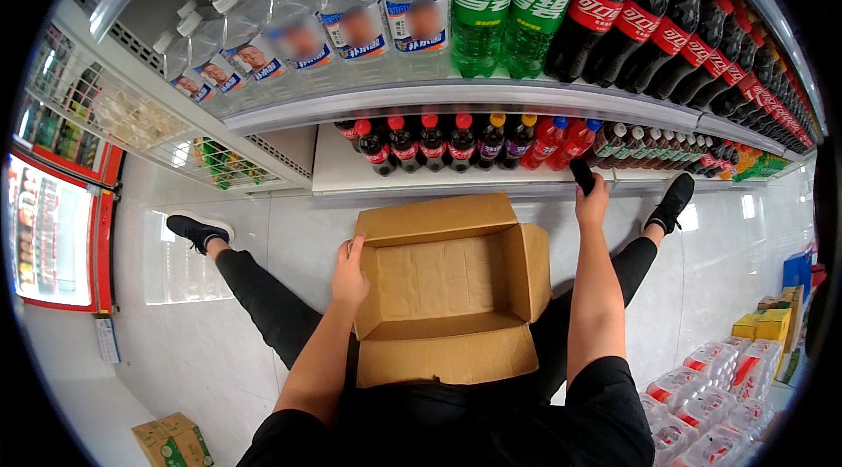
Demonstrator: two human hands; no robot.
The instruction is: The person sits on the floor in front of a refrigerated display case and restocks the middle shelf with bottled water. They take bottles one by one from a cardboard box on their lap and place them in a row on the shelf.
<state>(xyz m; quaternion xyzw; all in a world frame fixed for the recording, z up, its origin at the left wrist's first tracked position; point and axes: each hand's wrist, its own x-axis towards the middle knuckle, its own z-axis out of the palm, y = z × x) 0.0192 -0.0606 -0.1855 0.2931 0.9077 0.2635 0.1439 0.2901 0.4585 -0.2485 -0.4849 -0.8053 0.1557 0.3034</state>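
An open brown cardboard box (447, 360) lies between my spread legs, its flaps folded outward and its bare bottom showing. My left hand (351, 274) is closed on the box's left edge, fingers over the rim. Out to the right, apart from the box, my right hand (594, 197) grips a small black elongated object (581, 174); its kind is not clear. That hand is close to the front of the low shelf (338, 176), near red-labelled bottles with blue caps (574, 141).
Small cola bottles (430, 144) line the low shelf. Above stand large clear bottles (355, 15), green bottles (481, 15) and large cola bottles (599, 15). Wrapped bottle packs (702, 401) sit at right; a closed carton (173, 442) lies lower left. A red-framed cooler (57, 230) stands left.
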